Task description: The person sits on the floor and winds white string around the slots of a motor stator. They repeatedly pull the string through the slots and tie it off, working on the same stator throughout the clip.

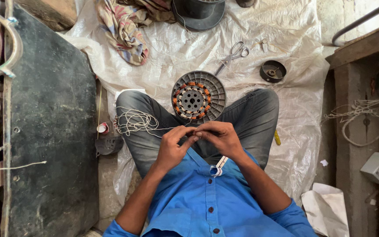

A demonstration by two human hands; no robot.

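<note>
Thin white string [132, 122] (loosely tangled)

Two hands: left hand [172, 147], right hand [221, 137], both pinching one thin white string [133, 121], loose tangle on knee. One round motor stator [198, 96] with copper windings, between knees. One pair of scissors [233, 55]. One small black cup-shaped part [272, 71]. One large black spool [198, 13] at top. One patterned cloth [126, 28]. One white plastic sheet [281, 39] underneath. One small red-white tape roll [103, 128]. One dark board [51, 118] at left.
</note>
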